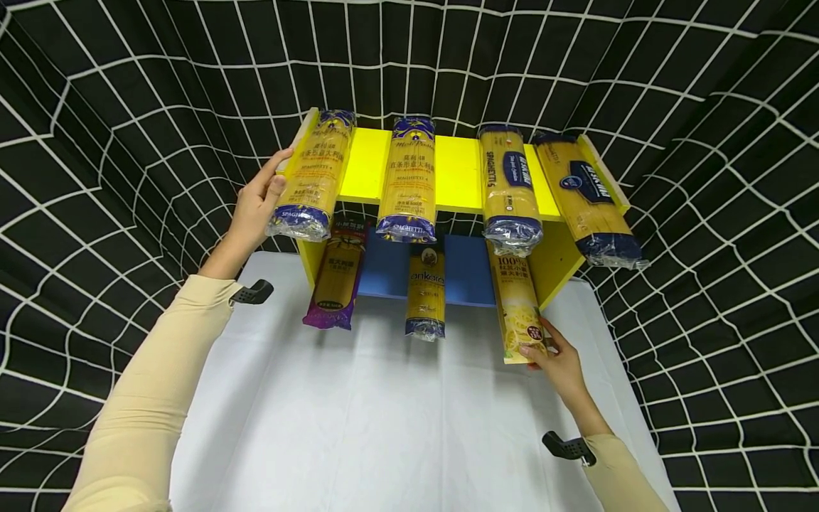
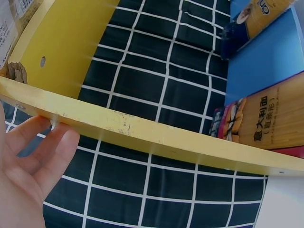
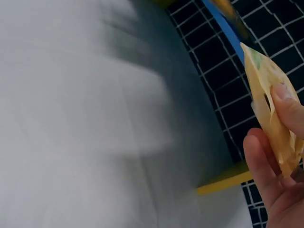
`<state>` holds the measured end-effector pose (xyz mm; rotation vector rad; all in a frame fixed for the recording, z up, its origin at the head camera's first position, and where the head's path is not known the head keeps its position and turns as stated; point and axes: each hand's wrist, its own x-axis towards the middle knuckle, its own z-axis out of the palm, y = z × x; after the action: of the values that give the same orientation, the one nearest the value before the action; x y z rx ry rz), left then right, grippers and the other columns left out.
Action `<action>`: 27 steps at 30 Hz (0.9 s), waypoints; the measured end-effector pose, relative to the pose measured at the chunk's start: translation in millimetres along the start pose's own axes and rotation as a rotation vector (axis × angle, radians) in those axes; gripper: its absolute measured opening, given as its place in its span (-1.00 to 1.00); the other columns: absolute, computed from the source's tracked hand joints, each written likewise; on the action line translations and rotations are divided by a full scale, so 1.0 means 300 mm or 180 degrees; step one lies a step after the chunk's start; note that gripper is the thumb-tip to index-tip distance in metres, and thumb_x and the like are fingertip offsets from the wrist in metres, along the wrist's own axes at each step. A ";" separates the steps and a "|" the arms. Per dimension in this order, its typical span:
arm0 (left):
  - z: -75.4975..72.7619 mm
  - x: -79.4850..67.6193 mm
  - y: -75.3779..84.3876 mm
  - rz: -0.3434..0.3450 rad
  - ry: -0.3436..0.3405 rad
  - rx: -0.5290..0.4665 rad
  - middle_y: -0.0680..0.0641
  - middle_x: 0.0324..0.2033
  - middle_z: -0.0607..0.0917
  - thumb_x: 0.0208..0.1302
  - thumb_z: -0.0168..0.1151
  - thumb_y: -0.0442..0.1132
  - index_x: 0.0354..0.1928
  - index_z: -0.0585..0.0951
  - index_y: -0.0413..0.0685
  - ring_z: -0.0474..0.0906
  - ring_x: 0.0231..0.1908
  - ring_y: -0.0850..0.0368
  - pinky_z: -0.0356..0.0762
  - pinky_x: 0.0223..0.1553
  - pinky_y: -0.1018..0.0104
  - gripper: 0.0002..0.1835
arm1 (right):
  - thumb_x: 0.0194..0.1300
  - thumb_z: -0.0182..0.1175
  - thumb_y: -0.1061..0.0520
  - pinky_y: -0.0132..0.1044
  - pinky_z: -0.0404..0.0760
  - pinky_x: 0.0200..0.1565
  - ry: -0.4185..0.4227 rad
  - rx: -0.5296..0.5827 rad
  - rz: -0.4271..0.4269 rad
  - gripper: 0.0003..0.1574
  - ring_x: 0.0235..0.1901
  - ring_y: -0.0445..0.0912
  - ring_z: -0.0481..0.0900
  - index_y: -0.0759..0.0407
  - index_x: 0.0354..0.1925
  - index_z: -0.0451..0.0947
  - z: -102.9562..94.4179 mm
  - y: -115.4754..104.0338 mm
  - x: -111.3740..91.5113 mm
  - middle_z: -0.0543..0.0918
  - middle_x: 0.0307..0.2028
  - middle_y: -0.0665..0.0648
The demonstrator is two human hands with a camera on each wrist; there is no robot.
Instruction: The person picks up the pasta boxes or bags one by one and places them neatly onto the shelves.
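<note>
A yellow-and-blue shelf (image 1: 458, 174) carries spaghetti packs on two levels. At its upper left, my left hand (image 1: 258, 203) touches the outer side of the yellow side panel (image 2: 142, 135), fingers fairly straight, beside a spaghetti pack (image 1: 313, 171). My right hand (image 1: 559, 363) pinches the lower end of a pale yellow pasta pack (image 1: 517, 302), thumb on top and fingers beneath. That pack's upper end is hidden under the top level at the lower right. In the right wrist view, the thumb presses the crinkled end of the pasta pack (image 3: 266, 90).
On top lie more spaghetti packs (image 1: 407, 178), (image 1: 508, 185) and a tilted one (image 1: 591, 199). The blue lower board (image 1: 470, 270) bears a purple-ended pack (image 1: 337, 277) and a narrow dark-topped pack (image 1: 425, 291). White cloth (image 1: 384, 412) lies below; black netted walls (image 1: 128, 85) surround it.
</note>
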<state>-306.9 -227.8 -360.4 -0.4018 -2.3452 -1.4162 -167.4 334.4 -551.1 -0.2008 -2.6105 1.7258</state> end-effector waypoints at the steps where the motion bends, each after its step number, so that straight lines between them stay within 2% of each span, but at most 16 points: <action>1: 0.001 0.001 0.001 0.0001 -0.0004 -0.0009 -0.22 0.29 0.50 0.50 -0.12 0.16 0.44 0.27 0.60 0.53 -0.27 0.37 0.51 -0.42 0.66 -0.51 | 0.22 0.41 0.10 -0.26 0.74 -0.34 0.0041 0.0010 -0.0010 0.07 -0.47 -0.31 0.66 -0.05 0.55 0.08 0.003 0.001 0.006 0.40 -0.15 0.14; 7: 0.008 0.003 0.007 -0.0017 -0.0062 -0.0035 -0.24 0.27 0.51 0.51 -0.13 0.13 0.44 0.25 0.59 0.54 -0.31 0.38 0.51 -0.45 0.63 -0.51 | 0.22 0.41 0.11 -0.32 0.72 -0.40 0.0220 -0.0050 -0.0108 0.04 -0.53 -0.30 0.65 -0.01 0.53 0.12 0.018 0.001 0.034 0.45 -0.13 0.21; 12: 0.017 0.004 0.003 -0.0006 -0.0082 0.0012 -0.22 0.30 0.48 0.53 -0.15 0.12 0.45 0.22 0.61 0.54 -0.35 0.41 0.51 -0.47 0.63 -0.50 | 0.24 0.39 0.06 -0.29 0.72 -0.42 0.0247 -0.0224 -0.0192 0.02 -0.53 -0.16 0.69 -0.02 0.53 0.12 0.019 -0.008 0.047 0.48 -0.11 0.30; 15: 0.016 0.002 -0.001 -0.0028 -0.0130 0.0098 -0.23 0.29 0.50 0.54 -0.18 0.13 0.46 0.16 0.66 0.59 -0.30 0.24 0.52 -0.47 0.61 -0.50 | 0.24 0.39 -0.01 -0.34 0.68 -0.43 0.0325 -0.0581 -0.0311 0.00 -0.47 -0.12 0.66 -0.01 0.52 0.15 0.015 -0.011 0.049 0.53 -0.11 0.32; 17: 0.014 -0.007 -0.006 -0.0019 -0.0178 0.0255 -0.25 0.31 0.49 0.55 -0.19 0.12 0.49 0.07 0.68 0.65 -0.15 0.07 0.61 -0.34 0.50 -0.47 | 0.22 0.40 -0.06 -0.35 0.62 -0.39 0.0493 -0.0955 -0.0501 -0.03 -0.41 -0.12 0.63 0.01 0.49 0.22 0.013 -0.003 0.050 0.58 -0.13 0.31; 20: 0.013 -0.040 -0.022 0.0138 -0.0221 0.0574 -0.31 0.34 0.45 0.55 -0.09 -0.04 0.55 -0.05 0.54 0.56 0.13 -0.21 0.64 0.01 0.14 -0.35 | 0.17 0.45 -0.08 -0.20 0.57 -0.33 0.0861 -0.1502 -0.0875 -0.08 -0.32 0.05 0.59 0.09 0.41 0.35 0.009 -0.013 0.039 0.62 -0.21 0.31; 23: 0.023 -0.097 -0.050 0.0381 -0.0171 0.0888 -0.32 0.41 0.32 0.49 0.02 -0.22 0.58 -0.07 0.24 0.33 0.36 -0.29 0.36 0.31 -0.20 -0.24 | 0.13 0.48 -0.02 -0.02 0.55 -0.25 0.1105 -0.1778 -0.1254 -0.14 -0.21 0.16 0.56 0.11 0.35 0.43 0.003 -0.036 0.022 0.60 -0.19 0.33; 25: 0.035 -0.139 -0.069 0.0506 -0.0102 0.1084 -0.29 0.46 0.22 0.45 0.05 -0.27 0.58 -0.05 0.09 0.18 0.43 -0.29 0.18 0.41 -0.24 -0.23 | 0.11 0.48 0.04 0.08 0.53 -0.15 0.1154 -0.1862 -0.1496 -0.16 -0.11 0.21 0.52 0.11 0.33 0.45 0.000 -0.058 0.012 0.59 -0.11 0.36; 27: 0.051 -0.178 -0.079 0.0573 -0.0035 0.1260 -0.25 0.50 0.13 0.41 0.11 -0.24 0.57 -0.02 0.03 0.08 0.45 -0.27 0.05 0.46 -0.24 -0.21 | 0.09 0.49 0.10 0.14 0.49 -0.03 0.1111 -0.1899 -0.1718 -0.15 0.01 0.25 0.47 0.09 0.34 0.45 -0.002 -0.084 0.003 0.58 0.00 0.37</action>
<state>-271.9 -227.6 -409.7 -0.4899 -2.4507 -0.8443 -170.8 325.3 -527.9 0.1772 -2.5052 0.6640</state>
